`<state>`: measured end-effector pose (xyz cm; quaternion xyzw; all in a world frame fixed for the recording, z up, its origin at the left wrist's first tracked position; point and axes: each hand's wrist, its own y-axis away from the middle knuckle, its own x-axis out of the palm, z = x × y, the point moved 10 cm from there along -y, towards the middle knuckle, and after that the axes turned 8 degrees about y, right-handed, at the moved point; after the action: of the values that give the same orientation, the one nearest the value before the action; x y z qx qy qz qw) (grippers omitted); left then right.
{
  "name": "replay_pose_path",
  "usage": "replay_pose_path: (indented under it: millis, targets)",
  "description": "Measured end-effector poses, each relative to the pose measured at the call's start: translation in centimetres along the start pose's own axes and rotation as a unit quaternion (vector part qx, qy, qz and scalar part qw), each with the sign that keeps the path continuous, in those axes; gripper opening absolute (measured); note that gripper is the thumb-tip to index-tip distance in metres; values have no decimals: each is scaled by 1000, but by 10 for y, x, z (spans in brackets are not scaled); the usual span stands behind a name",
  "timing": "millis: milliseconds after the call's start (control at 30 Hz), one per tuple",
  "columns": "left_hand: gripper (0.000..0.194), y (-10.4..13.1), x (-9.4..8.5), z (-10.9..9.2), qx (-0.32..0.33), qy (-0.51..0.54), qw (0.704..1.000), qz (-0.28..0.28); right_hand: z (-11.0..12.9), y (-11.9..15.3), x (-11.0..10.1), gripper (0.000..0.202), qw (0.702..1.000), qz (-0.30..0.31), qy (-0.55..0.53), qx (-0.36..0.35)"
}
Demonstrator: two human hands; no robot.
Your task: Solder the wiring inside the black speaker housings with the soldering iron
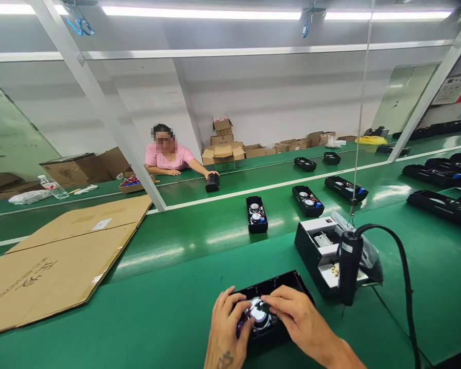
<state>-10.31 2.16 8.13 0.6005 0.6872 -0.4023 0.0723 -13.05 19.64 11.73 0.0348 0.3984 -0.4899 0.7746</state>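
Case [290, 281] at bottom centre of the frame, speaker [258, 314] inside; left hand [226, 325] curved over it, right hand [307, 323] with fingertips drawn together, anything pinched unclear. Likely light, stiff, slick-walled; grip the rim, sparing delicate wires [239, 325]. Driver [349, 264] hangs to the right.

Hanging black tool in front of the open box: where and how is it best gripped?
Probably around the middle of the black tool, from the near left. Its barrel is roughly cylindrical and hangs near upright from a line; its cable arcs away right, and the box is behind.
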Motion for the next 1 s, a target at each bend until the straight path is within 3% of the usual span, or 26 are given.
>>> replay_pose_path:
  millis: [100, 267, 333, 433, 500, 600, 733, 867, 1000]
  targets:
    - [22, 3, -1, 4, -15, -33, 998, 43, 12, 4, 9, 38, 976, 67, 185, -89]
    - [32, 12, 10, 10, -109, 29, 991, 69, 5, 9, 37, 29, 938, 160, 295, -84]
    - [43, 16, 16, 8, -94, 35, 991, 86, 2, 9, 45, 28, 925, 193, 318, -77]
    - [82, 20, 27, 5, -29, 12, 993, 116, 3, 6, 52, 26, 911, 244, 322, -78]
    - [94, 23, 36, 3, 12, -13, 991, 135, 3, 4, 53, 26, 906, 272, 313, -80]
    - [91, 23, 45, -1, 42, -35, 987, 152, 0, 3, 53, 24, 892, 304, 324, -81]
    - [80, 19, 42, -8, 21, -35, 991, 126, -1, 5, 52, 26, 886, 305, 332, -105]
    - [72, 19, 41, -11, -20, -21, 991, 133, 1, 5, 50, 25, 901, 299, 296, -101]
    - [66, 10, 43, -9, -101, -6, 976, 194, 4, 3, 43, 19, 924, 282, 250, -68]
